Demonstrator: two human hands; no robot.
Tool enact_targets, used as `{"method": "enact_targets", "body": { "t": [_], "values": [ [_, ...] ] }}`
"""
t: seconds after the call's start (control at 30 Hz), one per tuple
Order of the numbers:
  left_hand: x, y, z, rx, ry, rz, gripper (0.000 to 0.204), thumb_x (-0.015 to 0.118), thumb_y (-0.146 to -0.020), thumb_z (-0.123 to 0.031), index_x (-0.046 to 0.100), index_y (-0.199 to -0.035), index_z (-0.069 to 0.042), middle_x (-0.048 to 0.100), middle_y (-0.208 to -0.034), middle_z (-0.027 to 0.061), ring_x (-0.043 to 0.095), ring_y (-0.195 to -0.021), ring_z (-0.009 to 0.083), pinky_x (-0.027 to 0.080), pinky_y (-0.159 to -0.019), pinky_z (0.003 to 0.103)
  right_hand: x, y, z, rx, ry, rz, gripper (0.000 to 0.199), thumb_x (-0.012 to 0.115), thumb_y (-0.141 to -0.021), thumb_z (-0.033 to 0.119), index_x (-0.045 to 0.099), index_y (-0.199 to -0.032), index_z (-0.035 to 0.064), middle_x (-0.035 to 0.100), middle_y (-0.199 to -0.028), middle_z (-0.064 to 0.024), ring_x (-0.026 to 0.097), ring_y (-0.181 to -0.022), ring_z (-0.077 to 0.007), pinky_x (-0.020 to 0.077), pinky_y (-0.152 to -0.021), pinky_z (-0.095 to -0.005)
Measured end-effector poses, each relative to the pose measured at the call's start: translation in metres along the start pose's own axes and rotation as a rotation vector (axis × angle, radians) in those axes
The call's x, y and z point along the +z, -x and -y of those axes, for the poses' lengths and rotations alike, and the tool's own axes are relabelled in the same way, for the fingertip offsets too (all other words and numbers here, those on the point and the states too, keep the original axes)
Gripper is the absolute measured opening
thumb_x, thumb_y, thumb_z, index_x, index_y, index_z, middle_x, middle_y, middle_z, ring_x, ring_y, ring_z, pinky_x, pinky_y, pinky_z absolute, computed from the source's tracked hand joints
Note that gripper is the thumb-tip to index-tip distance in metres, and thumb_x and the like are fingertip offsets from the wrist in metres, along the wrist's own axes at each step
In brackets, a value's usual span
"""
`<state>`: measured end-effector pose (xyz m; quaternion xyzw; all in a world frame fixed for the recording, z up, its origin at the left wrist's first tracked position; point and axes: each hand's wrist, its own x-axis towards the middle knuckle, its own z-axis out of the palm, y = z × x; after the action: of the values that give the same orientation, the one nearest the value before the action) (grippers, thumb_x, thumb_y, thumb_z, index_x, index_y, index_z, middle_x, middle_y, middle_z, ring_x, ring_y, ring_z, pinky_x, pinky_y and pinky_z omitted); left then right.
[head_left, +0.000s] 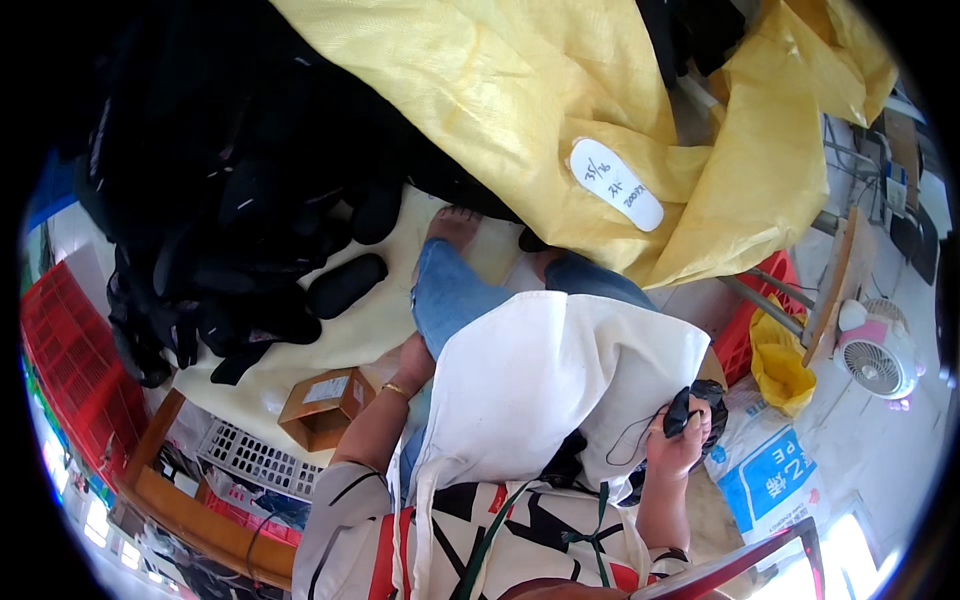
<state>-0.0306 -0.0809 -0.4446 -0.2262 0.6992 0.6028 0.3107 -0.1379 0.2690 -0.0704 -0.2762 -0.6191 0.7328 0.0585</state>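
My right hand (680, 440) is closed on a small black piece (690, 405) with thin cords trailing from it, held over the white apron (540, 380) on my lap. My left hand (415, 362) reaches down beside my left knee, mostly hidden behind the apron; a thin bracelet shows on its wrist. I cannot see what its fingers hold. A big heap of black pieces (240, 200) lies to the left, one black oblong piece (345, 285) apart at its edge. My bare feet (455, 225) in blue jeans rest on a pale sheet.
A large yellow woven sack (600, 100) with a white label spreads across the top. A small cardboard box (325, 405) sits by my left arm. Red crates (60, 350) stand left, a small fan (875, 360) right, and a wooden edge (170, 490) lower left.
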Motion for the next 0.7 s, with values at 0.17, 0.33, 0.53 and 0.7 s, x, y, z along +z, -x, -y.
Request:
{"method": "enact_targets", "body": {
  "t": [0.17, 0.33, 0.53, 0.7],
  "values": [
    [-0.038, 0.016, 0.035, -0.494, -0.069, -0.453, 0.033, 0.080, -0.079, -0.026, 0.070, -0.092, 0.002, 0.073, -0.089, 0.0159, 0.069, -0.077, 0.0266, 0.053, -0.077, 0.039, -0.018, 0.006, -0.007, -0.016, -0.064, 0.060, 0.025, 0.061, -0.094, 0.027, 0.056, -0.096, 0.0030, 0.058, -0.077, -0.0089, 0.054, -0.059, -0.0167, 0.0464, -0.054, -0.0281],
    [-0.122, 0.067, -0.068, -0.256, 0.151, -0.585, 0.017, 0.080, -0.077, -0.012, 0.069, -0.081, 0.000, 0.062, -0.063, 0.0034, 0.057, -0.053, 0.0130, 0.045, -0.047, 0.029, -0.026, 0.007, -0.013, -0.077, -0.053, 0.050, 0.025, 0.059, -0.096, 0.027, 0.053, -0.095, 0.0025, 0.057, -0.076, -0.0084, 0.053, -0.058, -0.0168, 0.0447, -0.057, -0.0282],
    [-0.232, 0.066, -0.257, 0.214, 0.540, -0.592, 0.015, 0.072, -0.088, -0.015, 0.064, -0.094, -0.003, 0.064, -0.071, 0.0048, 0.060, -0.059, 0.0126, 0.048, -0.055, 0.024, -0.028, 0.006, -0.016, -0.057, -0.126, 0.076, 0.022, 0.061, -0.095, 0.025, 0.056, -0.100, 0.0038, 0.058, -0.078, -0.0079, 0.051, -0.060, -0.0155, 0.0450, -0.056, -0.0288],
    [-0.175, 0.026, -0.316, 0.222, 0.725, -0.350, 0.025, 0.061, -0.096, -0.020, 0.062, -0.116, -0.004, 0.069, -0.102, 0.0068, 0.067, -0.083, 0.0148, 0.056, -0.070, 0.025, -0.034, 0.007, -0.020, -0.047, -0.166, 0.055, 0.024, 0.067, -0.092, 0.025, 0.059, -0.099, 0.0032, 0.058, -0.083, -0.0065, 0.055, -0.060, -0.0158, 0.0495, -0.051, -0.0287]
  ]
}}
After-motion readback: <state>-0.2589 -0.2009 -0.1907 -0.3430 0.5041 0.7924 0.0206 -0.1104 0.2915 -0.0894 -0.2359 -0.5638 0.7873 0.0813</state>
